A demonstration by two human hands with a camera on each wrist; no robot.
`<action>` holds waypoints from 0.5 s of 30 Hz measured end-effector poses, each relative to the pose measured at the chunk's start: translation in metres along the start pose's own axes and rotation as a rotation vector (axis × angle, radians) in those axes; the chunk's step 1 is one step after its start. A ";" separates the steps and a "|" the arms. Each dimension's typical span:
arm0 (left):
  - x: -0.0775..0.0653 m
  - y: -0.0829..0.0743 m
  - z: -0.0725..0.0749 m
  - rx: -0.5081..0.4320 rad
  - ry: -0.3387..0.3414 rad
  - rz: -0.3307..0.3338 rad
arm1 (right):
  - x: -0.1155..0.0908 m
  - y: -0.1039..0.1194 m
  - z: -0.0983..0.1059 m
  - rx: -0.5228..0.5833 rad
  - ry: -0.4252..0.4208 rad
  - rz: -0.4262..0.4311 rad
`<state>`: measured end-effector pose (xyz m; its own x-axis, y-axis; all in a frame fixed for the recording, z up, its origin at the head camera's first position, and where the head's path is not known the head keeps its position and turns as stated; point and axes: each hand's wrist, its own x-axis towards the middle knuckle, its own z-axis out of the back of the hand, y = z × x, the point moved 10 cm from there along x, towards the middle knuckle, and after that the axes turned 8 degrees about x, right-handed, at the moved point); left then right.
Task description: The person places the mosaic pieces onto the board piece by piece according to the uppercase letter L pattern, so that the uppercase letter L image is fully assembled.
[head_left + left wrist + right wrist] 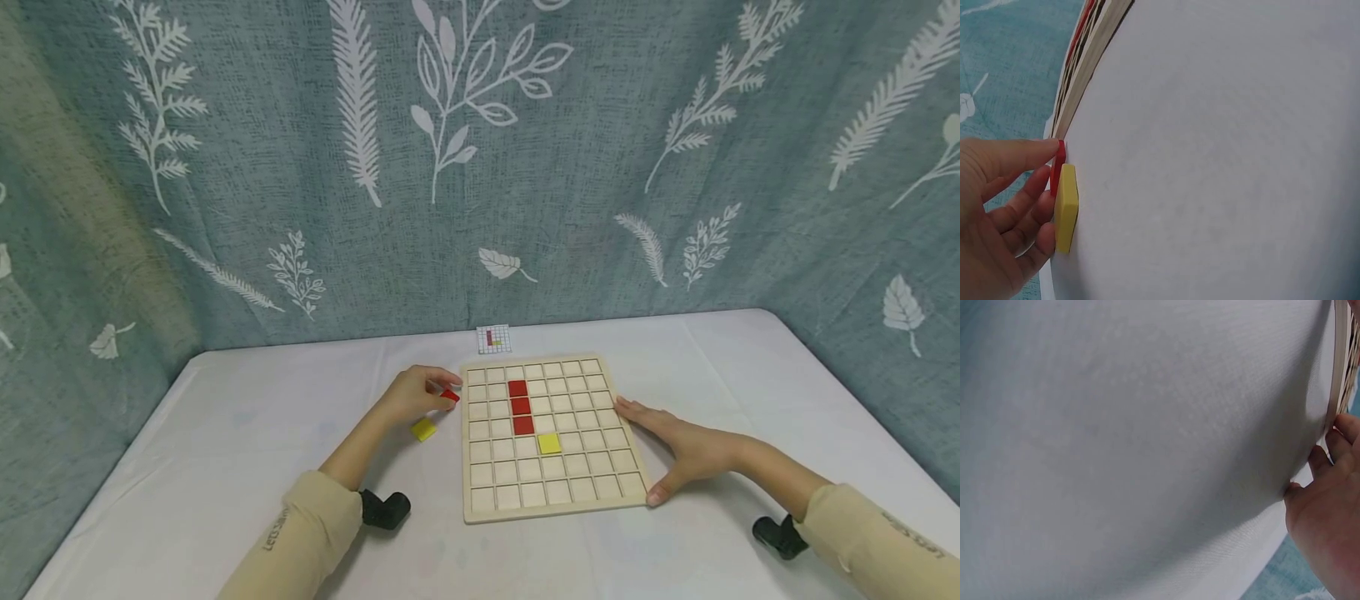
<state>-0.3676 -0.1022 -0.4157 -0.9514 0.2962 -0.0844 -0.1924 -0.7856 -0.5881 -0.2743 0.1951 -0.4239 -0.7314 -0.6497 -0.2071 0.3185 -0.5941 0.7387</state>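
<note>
My left hand (411,393) is at the left side of a wooden grid board (480,505), with a red square tile (450,395) pinched at its fingertips. The left wrist view shows the thumb against the top of this red tile (1057,169). Close by, a yellow tile (423,429) lies on the white cloth. Three red tiles (521,406) form a column on the board, and another yellow tile (550,443) sits just below and right of them. My right hand (693,450) is spread along the board's right edge, thumb at the near corner and fingertips farther up.
Behind the board lies a small printed card (493,339) with a grid and coloured squares. White cloth (247,467) covers the table, and a teal leaf-patterned curtain (562,208) hangs behind it. Black wrist mounts (386,510) stick out below both sleeves.
</note>
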 end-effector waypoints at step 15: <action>0.000 -0.008 -0.001 0.088 -0.061 0.005 | 0.000 0.001 0.000 0.012 -0.002 0.008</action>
<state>-0.3659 -0.0954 -0.4124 -0.9646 0.2611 -0.0365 -0.2059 -0.8325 -0.5144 -0.2739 0.1945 -0.4236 -0.7300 -0.6535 -0.2003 0.3172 -0.5835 0.7476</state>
